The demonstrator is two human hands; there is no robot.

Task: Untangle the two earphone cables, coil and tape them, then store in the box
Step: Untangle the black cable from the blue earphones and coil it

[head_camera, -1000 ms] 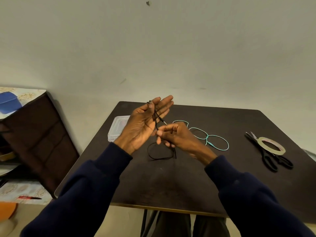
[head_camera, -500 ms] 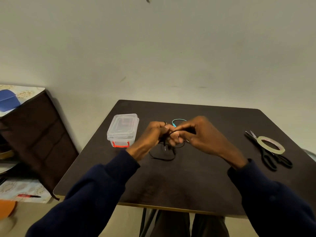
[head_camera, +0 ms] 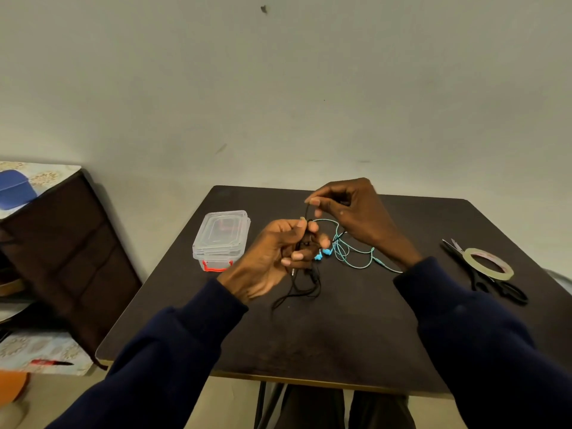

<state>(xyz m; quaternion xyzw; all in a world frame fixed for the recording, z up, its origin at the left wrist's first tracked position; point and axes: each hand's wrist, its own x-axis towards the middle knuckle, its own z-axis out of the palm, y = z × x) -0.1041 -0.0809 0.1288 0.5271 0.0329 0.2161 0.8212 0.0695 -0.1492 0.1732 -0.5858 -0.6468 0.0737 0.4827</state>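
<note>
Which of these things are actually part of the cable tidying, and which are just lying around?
Part of the job: black earphone cable, pinched by left hand and right hand; teal earphone cable; clear plastic box; tape roll; scissors.
Just lying about: blue object on side cabinet; red pen.

Right hand (head_camera: 353, 212) higher with black cable (head_camera: 306, 214)

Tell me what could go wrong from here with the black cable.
Loose loops of the black cable hang below the left hand; they may slip out of the coil.
The teal cable lies right beside that hand and might get snagged in it.
The tape roll sits far right, and the right hand pinches the cable too; reaching may undo the coil.
</note>
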